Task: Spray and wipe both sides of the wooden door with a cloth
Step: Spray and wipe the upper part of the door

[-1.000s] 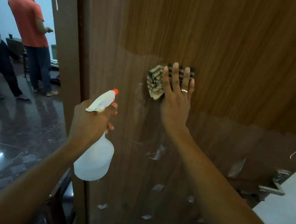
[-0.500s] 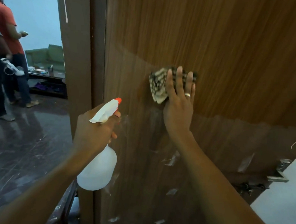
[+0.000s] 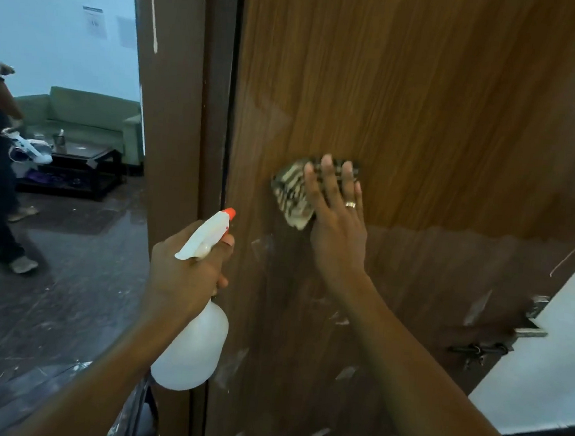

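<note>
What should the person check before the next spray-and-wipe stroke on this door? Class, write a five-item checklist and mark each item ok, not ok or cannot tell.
1. Cloth pressed flat on the door by the right hand: ok.
2. Spray bottle firmly gripped at its neck by the left hand: ok.
3. Orange nozzle aimed toward the door, not at the doorway: ok.
4. Liquid left in the bottle: cannot tell, its white body hides the level.
5. Lower door free of pale smears: not ok, several show below the cloth.
</note>
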### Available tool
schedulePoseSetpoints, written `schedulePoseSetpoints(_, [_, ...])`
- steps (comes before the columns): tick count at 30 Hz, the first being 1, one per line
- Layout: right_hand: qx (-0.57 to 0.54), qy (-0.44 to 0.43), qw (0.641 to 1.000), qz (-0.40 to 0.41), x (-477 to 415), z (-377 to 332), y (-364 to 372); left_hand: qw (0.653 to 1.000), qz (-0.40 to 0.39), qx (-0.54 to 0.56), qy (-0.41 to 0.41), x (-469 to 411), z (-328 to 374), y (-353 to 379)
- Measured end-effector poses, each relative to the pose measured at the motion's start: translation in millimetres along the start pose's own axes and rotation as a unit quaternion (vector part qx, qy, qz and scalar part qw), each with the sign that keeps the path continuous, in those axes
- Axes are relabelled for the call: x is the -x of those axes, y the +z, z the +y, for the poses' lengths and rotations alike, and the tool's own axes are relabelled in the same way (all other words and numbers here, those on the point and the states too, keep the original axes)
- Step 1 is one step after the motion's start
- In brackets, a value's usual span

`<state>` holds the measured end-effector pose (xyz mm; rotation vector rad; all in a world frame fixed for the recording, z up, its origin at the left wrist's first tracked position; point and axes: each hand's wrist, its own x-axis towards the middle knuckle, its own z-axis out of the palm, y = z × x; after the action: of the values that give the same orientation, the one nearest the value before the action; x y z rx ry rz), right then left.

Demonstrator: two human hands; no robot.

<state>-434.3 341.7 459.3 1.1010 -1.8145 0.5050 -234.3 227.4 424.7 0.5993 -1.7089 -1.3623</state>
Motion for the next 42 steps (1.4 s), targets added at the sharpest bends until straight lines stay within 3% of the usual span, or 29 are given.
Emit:
schedulePoseSetpoints(2, [-0.049, 0.068, 0.996, 0.042, -36, -22, -11, 1.0, 0.009, -0.006, 0.002, -3, -3, -5])
schedulePoseSetpoints(4, [-0.077, 0.084, 0.99, 0.081, -73, -44, -18, 1.0, 0.01, -0.017, 0.014, -4, -6, -9])
schedulePoseSetpoints(8, [-0.035, -0.017, 0.997, 0.071, -77, -74, -3, 0.999, -0.001, -0.024, 0.049, 5, -5, -16])
schedulePoseSetpoints(11, [-0.034, -0.106, 0.994, 0.013, -14, -81, 25, 0.999, 0.0, -0.016, 0.042, 10, -15, -17])
schedulePoseSetpoints(14, [-0.039, -0.127, 0.99, -0.049, 67, -73, 54, 0.999, -0.021, -0.021, 0.014, 18, -30, -19])
schedulePoseSetpoints(18, [-0.024, -0.006, 0.998, -0.057, 111, -51, 60, 1.0, -0.017, -0.019, 0.014, 35, -48, -20])
schedulePoseSetpoints(22, [-0.075, 0.145, 0.986, 0.018, 64, -75, 49, 1.0, -0.025, 0.003, -0.007, 44, -59, -21])
schedulePoseSetpoints(25, [-0.064, 0.044, 0.997, 0.006, 58, -98, 60, 0.999, 0.016, -0.02, 0.021, 54, -55, -22])
schedulePoseSetpoints(27, [-0.042, -0.055, 0.997, -0.033, 86, -102, 73, 0.999, 0.013, -0.03, 0.033, 58, -53, -22])
schedulePoseSetpoints(29, [-0.017, -0.096, 0.993, -0.064, 124, -93, 86, 0.998, 0.012, -0.039, 0.037, 61, -51, -23])
schedulePoseSetpoints(31, [-0.017, -0.061, 0.995, -0.076, 156, -77, 92, 0.998, 0.012, -0.037, 0.043, 63, -49, -23])
schedulePoseSetpoints(33, [-0.034, 0.027, 0.997, -0.057, 163, -62, 87, 0.998, 0.011, -0.036, 0.046, 67, -50, -22])
schedulePoseSetpoints(37, [-0.07, 0.203, 0.977, 0.009, 118, -45, 63, 0.999, 0.018, -0.044, 0.026, 73, -54, -18])
schedulePoseSetpoints(39, [-0.074, 0.195, 0.977, 0.032, 95, -44, 59, 0.999, 0.018, -0.044, 0.013, 74, -55, -13])
schedulePoseSetpoints(42, [-0.058, 0.071, 0.995, 0.03, 93, -45, 64, 0.999, 0.021, -0.042, -0.008, 74, -56, -5])
